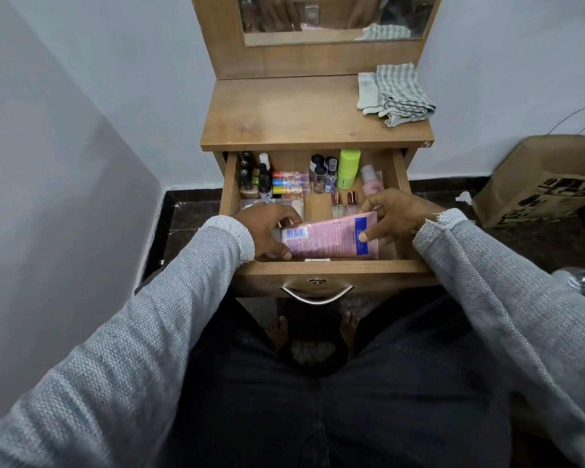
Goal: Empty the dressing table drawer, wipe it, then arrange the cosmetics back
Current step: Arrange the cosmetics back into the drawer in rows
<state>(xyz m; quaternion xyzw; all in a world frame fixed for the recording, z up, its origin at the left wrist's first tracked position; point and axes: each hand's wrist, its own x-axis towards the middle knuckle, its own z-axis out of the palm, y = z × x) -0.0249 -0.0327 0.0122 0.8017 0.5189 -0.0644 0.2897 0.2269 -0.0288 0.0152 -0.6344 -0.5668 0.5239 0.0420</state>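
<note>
Drawer (230,184) pulled out, mostly filled. Both hands inside at the front. Left hand (267,231) grips the cap end of a pink tube (328,239); right hand (390,214) pinches its blue-banded flat end. Tube lies crosswise along the front wall, whether it touches the bottom I cannot tell. Behind it: dark bottles (250,177) back left, three coloured sticks (290,182) stacked beside them, small bottles (323,173) mid-back, green can (348,168) upright, pink bottle (370,180) right. Striped cloth (397,94) on the counter (284,113), right rear corner. Paper bag (547,184) on the floor, right.
</note>
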